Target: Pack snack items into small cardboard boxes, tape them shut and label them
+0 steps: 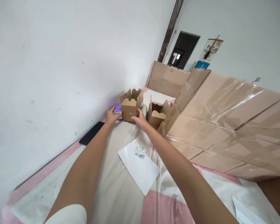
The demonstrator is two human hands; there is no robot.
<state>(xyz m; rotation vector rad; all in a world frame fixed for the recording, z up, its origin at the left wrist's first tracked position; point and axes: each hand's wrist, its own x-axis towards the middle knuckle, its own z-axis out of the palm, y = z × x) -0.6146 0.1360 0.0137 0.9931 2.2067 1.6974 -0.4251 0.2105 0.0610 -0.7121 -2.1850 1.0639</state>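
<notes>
My left hand (112,116) is closed on a purple packet (118,108) lying between the wall and a small open-topped cardboard box (128,112). Its thumb points toward the box's left side. At the box's front right corner is my right hand (141,120), with the thumb against the front face and the fingers along the side. Just beyond those fingers a yellow and blue item (144,109) shows in part, wedged between this box and a second open cardboard box (156,118). What lies inside the boxes is hidden.
A black phone (91,133) lies by the wall (60,77). Nearer me, a white sheet (140,171) bears small paper cutouts (140,150). Large taped cartons (214,124) form a barrier on the right. More white paper (245,211) lies at the lower right.
</notes>
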